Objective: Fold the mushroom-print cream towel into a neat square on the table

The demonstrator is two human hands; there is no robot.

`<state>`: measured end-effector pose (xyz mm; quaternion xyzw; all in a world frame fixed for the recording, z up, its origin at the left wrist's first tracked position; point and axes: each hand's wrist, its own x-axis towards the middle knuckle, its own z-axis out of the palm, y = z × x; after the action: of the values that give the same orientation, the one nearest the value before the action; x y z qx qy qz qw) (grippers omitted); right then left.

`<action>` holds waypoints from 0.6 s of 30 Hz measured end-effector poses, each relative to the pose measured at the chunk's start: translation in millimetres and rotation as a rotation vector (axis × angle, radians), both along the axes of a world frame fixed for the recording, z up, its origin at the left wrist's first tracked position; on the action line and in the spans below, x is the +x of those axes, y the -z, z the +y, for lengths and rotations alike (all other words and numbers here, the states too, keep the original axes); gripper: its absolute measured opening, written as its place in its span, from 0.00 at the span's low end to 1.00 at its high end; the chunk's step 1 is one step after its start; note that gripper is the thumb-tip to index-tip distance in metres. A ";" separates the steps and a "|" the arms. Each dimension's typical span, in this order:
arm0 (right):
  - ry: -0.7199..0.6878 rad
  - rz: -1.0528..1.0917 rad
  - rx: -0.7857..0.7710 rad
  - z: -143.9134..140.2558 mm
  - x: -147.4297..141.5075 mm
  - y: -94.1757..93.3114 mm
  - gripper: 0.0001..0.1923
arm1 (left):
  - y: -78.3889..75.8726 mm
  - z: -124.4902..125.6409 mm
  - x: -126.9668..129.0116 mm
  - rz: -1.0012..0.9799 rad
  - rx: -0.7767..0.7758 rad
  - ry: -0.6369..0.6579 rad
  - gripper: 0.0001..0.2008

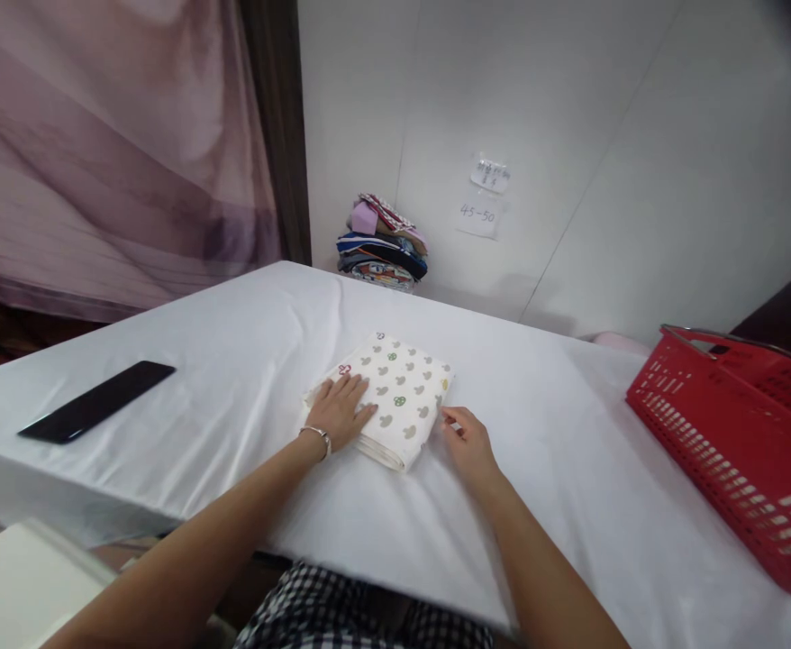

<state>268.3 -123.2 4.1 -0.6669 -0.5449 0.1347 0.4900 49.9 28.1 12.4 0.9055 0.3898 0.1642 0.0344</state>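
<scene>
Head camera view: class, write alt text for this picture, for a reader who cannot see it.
A person's left hand lies flat on a folded patterned cloth on a white-covered table, with the right hand at the cloth's right edge. A black phone lies to the left, a red basket to the right, and a pile of folded clothes sits by the far wall.

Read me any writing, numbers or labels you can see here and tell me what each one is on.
"45-50": handwritten on the lower paper note stuck to the white wall.
Upper paper note on the same wall: printed lines, too small and blurred to read.
Folded patterned cloth under the left hand: only small printed shapes, no words.
Black phone and red basket: no readable text.
</scene>
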 end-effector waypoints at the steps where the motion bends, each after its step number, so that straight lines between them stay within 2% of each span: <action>1: -0.001 -0.009 -0.006 0.2 0.9 0.4 0.15 | 1.5 0.7 -0.6 0.003 0.005 -0.003 0.27; 6: 0.032 0.015 -0.024 0.9 10.5 6.9 0.15 | 3.5 -1.5 -1.8 -0.023 0.042 0.000 0.26; 13: 0.269 0.082 -0.092 7.2 37.0 20.5 0.20 | 5.8 -1.8 -4.7 -0.113 0.118 0.039 0.22; 15: 0.313 0.062 -0.112 17.1 44.7 21.4 0.22 | 2.5 -5.2 -6.0 -0.161 0.151 0.098 0.21; 18: 0.336 -0.018 -0.146 42.0 56.1 19.2 0.23 | -3.3 -14.9 -6.0 -0.209 0.201 0.282 0.20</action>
<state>324.4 -81.3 -15.1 -0.7836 -0.4190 0.0842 0.4510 43.9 13.3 15.7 0.9280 0.2349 0.2891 0.0068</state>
